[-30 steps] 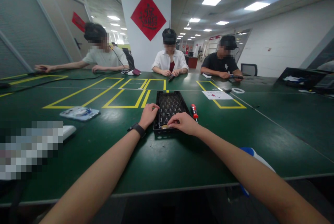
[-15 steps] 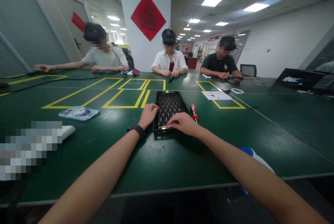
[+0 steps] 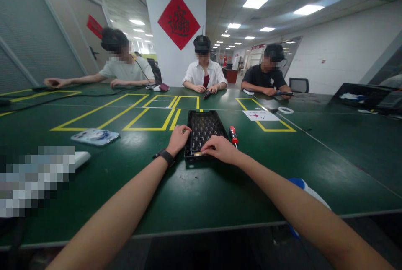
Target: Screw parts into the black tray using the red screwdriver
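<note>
In front of me on the green table lies a shallow black plastic case [image 3: 223,129], open side up, with rows of small pegs inside. My left hand [image 3: 179,140] grips its left wall, with the fingers bent and their tips on the rim. Over the near right part of the case is my right hand [image 3: 221,148], its thumb and forefinger pinched together. The fingertips meet the right end of a small pale-yellow piece [image 3: 197,154] at the case's near end. What the piece is exactly is too small to tell. A red-handled screwdriver [image 3: 233,134] lies just right of the case.
Left on the table [image 3: 176,207] lie a phone [image 3: 95,136] and a blurred-out white object [image 3: 82,159]. Yellow tape outlines [image 3: 144,128], a printed sheet [image 3: 260,115] and a white ring [image 3: 285,110] lie farther off. A blue-and-white object [image 3: 306,188] is beside my right forearm. Three people sit opposite.
My hands and the case stay almost in place, with only a slight shift at the small pale-yellow piece. The left co-worker's outstretched hand has moved a little to the right.
</note>
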### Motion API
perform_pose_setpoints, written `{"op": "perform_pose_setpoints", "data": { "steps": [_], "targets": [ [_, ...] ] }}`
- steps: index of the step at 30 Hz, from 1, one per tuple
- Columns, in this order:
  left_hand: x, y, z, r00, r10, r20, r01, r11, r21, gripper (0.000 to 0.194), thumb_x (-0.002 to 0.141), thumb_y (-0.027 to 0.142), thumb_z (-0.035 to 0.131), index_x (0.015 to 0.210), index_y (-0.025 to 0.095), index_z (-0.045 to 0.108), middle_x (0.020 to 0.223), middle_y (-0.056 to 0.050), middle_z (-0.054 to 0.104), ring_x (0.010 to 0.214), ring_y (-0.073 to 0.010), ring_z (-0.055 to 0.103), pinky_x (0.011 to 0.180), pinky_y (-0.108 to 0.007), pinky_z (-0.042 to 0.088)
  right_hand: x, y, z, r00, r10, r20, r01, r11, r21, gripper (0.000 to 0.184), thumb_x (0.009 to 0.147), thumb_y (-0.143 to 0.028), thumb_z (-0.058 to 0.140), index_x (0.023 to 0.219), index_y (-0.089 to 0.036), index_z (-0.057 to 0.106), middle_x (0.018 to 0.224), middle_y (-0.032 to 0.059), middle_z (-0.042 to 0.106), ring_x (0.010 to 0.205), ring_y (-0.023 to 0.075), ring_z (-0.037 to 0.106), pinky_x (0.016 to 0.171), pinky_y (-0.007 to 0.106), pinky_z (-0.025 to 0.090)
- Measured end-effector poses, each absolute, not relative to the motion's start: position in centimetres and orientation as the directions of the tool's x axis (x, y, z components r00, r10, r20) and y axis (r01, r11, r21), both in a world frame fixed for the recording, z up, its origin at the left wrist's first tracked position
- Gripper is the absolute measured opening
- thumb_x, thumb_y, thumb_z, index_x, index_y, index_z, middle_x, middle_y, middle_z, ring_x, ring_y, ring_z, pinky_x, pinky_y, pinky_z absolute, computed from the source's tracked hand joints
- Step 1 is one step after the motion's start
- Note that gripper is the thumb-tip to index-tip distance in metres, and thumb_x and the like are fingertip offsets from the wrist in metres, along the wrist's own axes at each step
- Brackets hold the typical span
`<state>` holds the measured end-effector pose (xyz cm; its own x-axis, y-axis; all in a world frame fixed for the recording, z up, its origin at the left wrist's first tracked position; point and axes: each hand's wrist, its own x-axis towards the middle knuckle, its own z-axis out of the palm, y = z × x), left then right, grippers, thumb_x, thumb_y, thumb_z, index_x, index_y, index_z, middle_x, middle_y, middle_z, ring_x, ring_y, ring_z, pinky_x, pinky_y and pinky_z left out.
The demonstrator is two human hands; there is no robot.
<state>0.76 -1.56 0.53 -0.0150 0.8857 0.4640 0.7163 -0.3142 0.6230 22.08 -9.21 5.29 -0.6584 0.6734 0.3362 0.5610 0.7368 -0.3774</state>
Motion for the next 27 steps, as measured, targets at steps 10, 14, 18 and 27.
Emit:
{"op": "perform_pose_setpoints", "data": {
  "steps": [10, 14, 18, 27],
  "targets": [
    [0.84, -1.9, 0.75, -0.009, 0.883, 0.469, 0.715, -0.322, 0.621, 0.021, 0.077, 0.022, 0.043, 0.078, 0.017, 0.064, 0.088, -0.006, 0.059, 0.091, -0.0192, 0.052, 0.085, -0.032, 0.041, 21.92, -9.54, 5.5, -0.616, 0.706, 0.35, 0.527, 0.699, -0.483, 0.016, 0.075, -0.031, 0.064, 0.084, -0.019, 0.071, 0.076, 0.003, 0.067, 0.071, 0.0121, 0.056, 0.067, 0.023, 0.039],
    [0.85, -1.93, 0.77, -0.01, 0.884, 0.467, 0.713, -0.322, 0.623, 0.022, 0.078, 0.022, 0.043, 0.079, 0.017, 0.064, 0.087, -0.006, 0.059, 0.09, -0.0191, 0.052, 0.085, -0.032, 0.041, 21.98, -9.46, 5.42, -0.618, 0.698, 0.361, 0.526, 0.709, -0.471, 0.016, 0.075, -0.031, 0.064, 0.083, -0.02, 0.072, 0.077, 0.0028, 0.068, 0.074, 0.0125, 0.056, 0.068, 0.023, 0.039],
    [0.84, -1.83, 0.72, -0.004, 0.882, 0.471, 0.718, -0.326, 0.616, 0.022, 0.078, 0.022, 0.043, 0.079, 0.017, 0.064, 0.087, -0.006, 0.059, 0.091, -0.019, 0.051, 0.085, -0.033, 0.041, 22.01, -9.24, 5.21, -0.623, 0.696, 0.356, 0.543, 0.713, -0.444, 0.016, 0.077, -0.031, 0.063, 0.084, -0.02, 0.072, 0.075, 0.0025, 0.067, 0.07, 0.0113, 0.056, 0.066, 0.023, 0.038],
    [0.86, -1.77, 0.65, -0.01, 0.883, 0.468, 0.722, -0.318, 0.615, 0.022, 0.077, 0.021, 0.043, 0.079, 0.017, 0.064, 0.087, -0.006, 0.059, 0.09, -0.0188, 0.052, 0.085, -0.032, 0.041, 22.0, -9.2, 5.15, -0.618, 0.699, 0.36, 0.528, 0.708, -0.469, 0.016, 0.075, -0.031, 0.064, 0.085, -0.02, 0.071, 0.078, 0.0026, 0.068, 0.074, 0.0125, 0.056, 0.068, 0.023, 0.039]
  ]
}}
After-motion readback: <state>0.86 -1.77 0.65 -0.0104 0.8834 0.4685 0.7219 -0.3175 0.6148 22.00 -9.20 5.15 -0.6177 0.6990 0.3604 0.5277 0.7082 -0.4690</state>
